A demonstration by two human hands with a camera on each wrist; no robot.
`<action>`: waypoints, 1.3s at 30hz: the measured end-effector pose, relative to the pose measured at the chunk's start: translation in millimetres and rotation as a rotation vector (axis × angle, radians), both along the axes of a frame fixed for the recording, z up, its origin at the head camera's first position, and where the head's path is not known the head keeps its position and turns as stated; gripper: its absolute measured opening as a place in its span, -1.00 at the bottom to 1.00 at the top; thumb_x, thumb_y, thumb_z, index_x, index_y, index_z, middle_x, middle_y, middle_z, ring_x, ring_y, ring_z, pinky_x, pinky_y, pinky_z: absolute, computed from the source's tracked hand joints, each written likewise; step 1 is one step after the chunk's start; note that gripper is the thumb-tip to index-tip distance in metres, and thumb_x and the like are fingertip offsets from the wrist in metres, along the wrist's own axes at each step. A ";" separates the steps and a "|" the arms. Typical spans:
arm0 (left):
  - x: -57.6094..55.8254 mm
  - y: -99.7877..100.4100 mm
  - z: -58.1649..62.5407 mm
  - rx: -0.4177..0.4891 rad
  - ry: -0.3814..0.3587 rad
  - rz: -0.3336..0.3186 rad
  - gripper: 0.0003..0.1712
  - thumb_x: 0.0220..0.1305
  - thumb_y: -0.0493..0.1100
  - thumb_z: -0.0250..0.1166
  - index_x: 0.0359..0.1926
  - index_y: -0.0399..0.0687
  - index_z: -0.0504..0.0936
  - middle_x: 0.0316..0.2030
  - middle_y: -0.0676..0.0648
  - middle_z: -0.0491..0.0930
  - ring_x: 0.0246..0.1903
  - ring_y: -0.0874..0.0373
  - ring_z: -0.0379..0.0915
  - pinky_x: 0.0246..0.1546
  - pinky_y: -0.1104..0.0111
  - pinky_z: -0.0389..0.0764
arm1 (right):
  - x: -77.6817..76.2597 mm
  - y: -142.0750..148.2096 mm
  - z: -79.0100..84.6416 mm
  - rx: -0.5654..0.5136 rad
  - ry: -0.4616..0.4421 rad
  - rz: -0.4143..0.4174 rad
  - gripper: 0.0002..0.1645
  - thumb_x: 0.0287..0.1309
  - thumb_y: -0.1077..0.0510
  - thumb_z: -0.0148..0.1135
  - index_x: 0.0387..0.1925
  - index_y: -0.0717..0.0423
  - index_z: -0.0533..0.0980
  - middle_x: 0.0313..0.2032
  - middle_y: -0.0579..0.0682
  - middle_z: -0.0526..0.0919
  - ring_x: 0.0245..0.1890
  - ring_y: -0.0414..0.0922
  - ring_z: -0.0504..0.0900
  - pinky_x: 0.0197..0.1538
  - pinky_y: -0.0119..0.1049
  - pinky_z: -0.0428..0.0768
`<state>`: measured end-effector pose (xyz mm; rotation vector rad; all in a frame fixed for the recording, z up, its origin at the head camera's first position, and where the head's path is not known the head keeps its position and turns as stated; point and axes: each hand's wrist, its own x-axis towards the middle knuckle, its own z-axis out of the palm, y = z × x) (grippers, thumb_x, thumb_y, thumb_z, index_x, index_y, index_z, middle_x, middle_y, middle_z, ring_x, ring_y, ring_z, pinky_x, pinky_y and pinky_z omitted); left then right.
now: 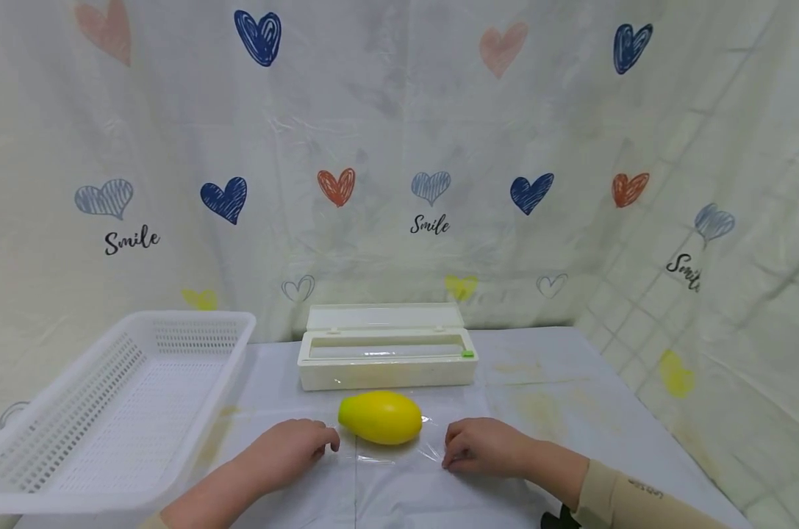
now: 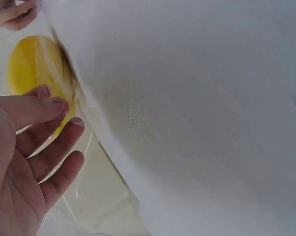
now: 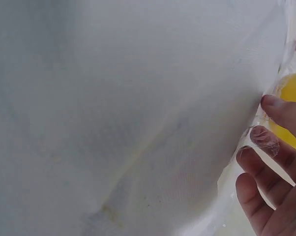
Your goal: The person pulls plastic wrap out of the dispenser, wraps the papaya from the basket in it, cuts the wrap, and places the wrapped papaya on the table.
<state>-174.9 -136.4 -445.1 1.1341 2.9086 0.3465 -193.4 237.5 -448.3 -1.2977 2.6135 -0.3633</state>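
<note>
A smooth yellow fruit (image 1: 381, 417), papaya-like with a greenish left end, lies on a sheet of clear cling film (image 1: 432, 441) on the white-covered table. Left of the fruit, my left hand (image 1: 300, 450) pinches the film's edge between thumb and index finger; the other fingers (image 2: 69, 169) are loosely bent. At the right, my right hand (image 1: 481, 448) holds the film's other side with curled fingers. Wrinkled film clings to the index fingertip (image 3: 263, 137) in the right wrist view. Film overlaps the yellow fruit (image 2: 32, 66) in the left wrist view.
Behind the fruit stands a white cling film dispenser (image 1: 387, 376) with its lid raised and a green slider (image 1: 467, 354) at its right. A white perforated basket (image 1: 230, 367) sits at the left. A curtain printed with hearts (image 1: 373, 250) hangs behind the table.
</note>
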 end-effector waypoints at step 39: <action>-31.9 9.0 14.9 0.251 -0.102 0.317 -0.93 0.35 -0.06 0.30 -0.25 0.26 0.55 -0.39 0.29 0.47 -0.39 0.29 0.38 -0.30 0.35 0.52 | -36.9 10.3 24.9 -0.377 -0.156 -0.395 -0.79 0.36 0.02 0.21 -0.19 0.05 0.65 -0.30 -0.01 0.70 -0.34 -0.18 0.56 -0.25 -0.32 0.56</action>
